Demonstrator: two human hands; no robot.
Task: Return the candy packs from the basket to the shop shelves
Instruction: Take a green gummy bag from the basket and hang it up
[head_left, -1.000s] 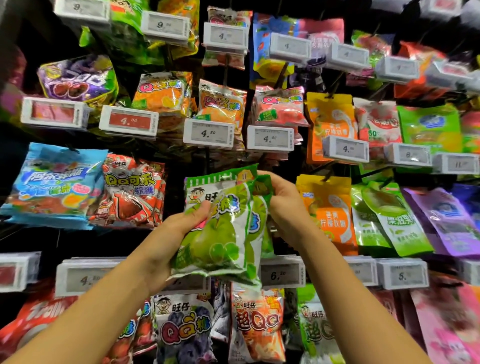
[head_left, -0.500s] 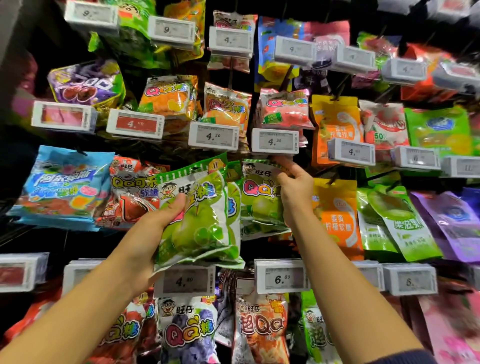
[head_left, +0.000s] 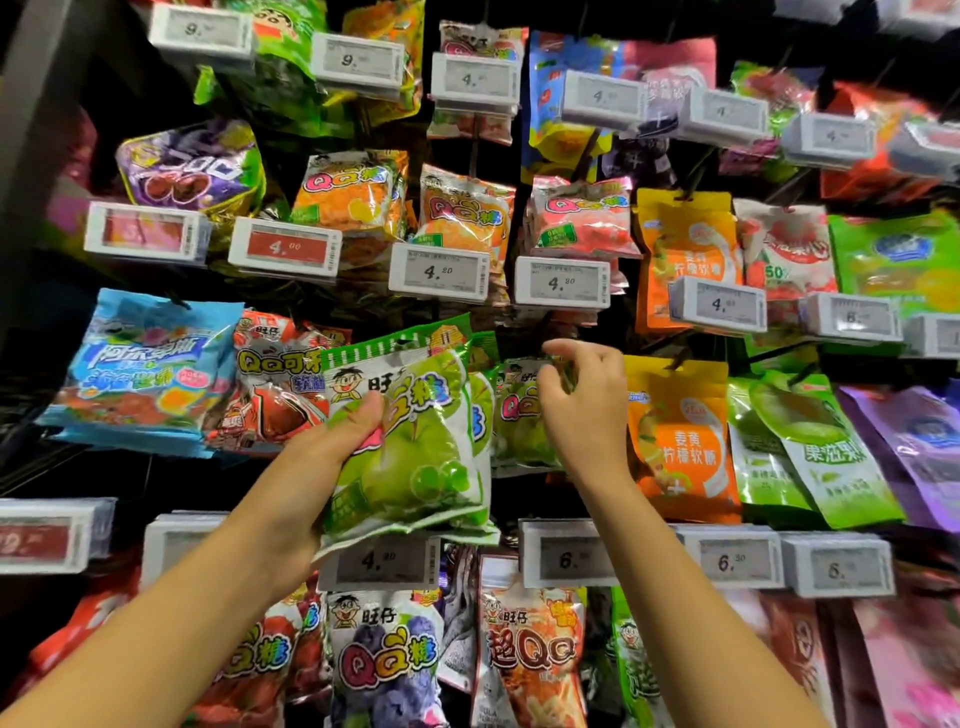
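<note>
Both bare forearms reaching up and forward, left hand (head_left: 332, 457) gripping a green candy pack (head_left: 410, 447) with thumb lying across its front, right hand (head_left: 587, 410) hovering raised, fingers loosely curled, thumb and forefinger apart, holding nothing

Left hand (head_left: 317, 467) held apple candy packs (head_left: 410, 441) in front of the shelves (head_left: 31, 156), just above a price tag (head_left: 382, 561). Right hand (head_left: 587, 410) was to their right, before a hanging apple pack (head_left: 511, 415). Cola pack (head_left: 280, 384) hung left of the held packs; lemon pack (head_left: 680, 441) right of the right hand.
</note>
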